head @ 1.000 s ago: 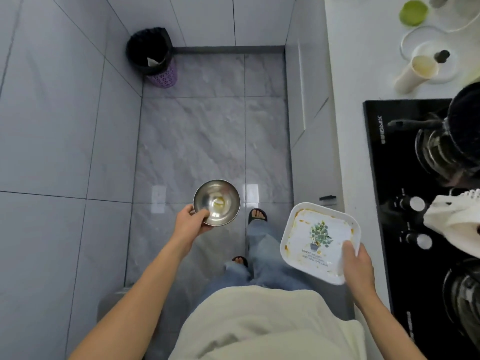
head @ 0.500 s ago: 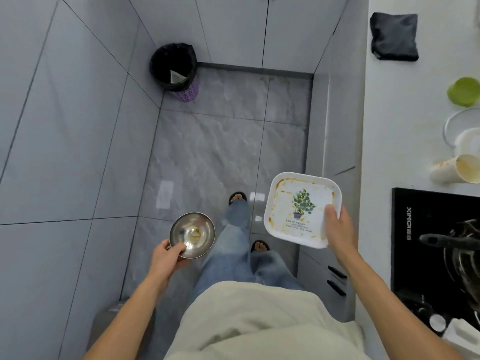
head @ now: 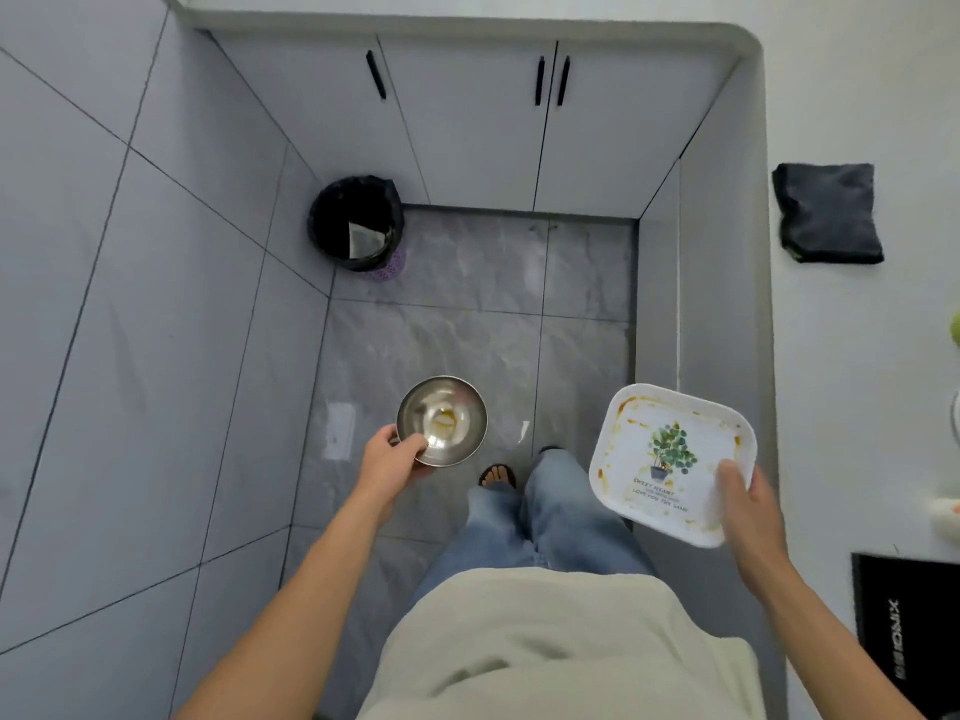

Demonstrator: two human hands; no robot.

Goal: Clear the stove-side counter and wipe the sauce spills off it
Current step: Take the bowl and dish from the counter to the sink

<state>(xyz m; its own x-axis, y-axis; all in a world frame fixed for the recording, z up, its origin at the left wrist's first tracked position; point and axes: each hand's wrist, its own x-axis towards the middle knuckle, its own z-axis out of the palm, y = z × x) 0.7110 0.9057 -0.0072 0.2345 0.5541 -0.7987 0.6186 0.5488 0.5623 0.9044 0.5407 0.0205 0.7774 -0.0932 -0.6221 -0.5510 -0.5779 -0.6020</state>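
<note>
While the person stands on the floor facing a cabinet corner, both hands carry dirty dishes over open floor, off the counter. Left hand (head: 388, 462) pinches the near rim of a small round steel bowl (head: 442, 420), thumb over the lip inside, other fingers wrapped underneath; shiny brushed metal, with a yellowish sauce smear at the bottom. Right hand (head: 748, 504) grips the near right corner of a square white tray (head: 670, 462), thumb (head: 727, 478) pressed flat on the inner face, remaining fingers hidden under it. Tray has rounded corners, a raised rim, glossy plastic look, a green potted-plant print with small text lines, and orange-brown sauce streaks along the inside edges. Tray is tilted, held just beside the counter edge.

Counter (head: 841, 356) on the right is smooth white, with a rounded far corner. A dark folded cloth (head: 827, 213), soft and fuzzy, lies on it well beyond the tray. Black glass cooktop (head: 904, 631) corner shows at lower right, with lettering. Floor (head: 467, 330) is glossy grey marble-pattern tile with reflections. Round bin (head: 357, 220) with a black liner sits in the far left corner, purple perforated base showing. Grey flat cabinet doors (head: 467, 127) have slim black handles. Left wall is large pale tile.
</note>
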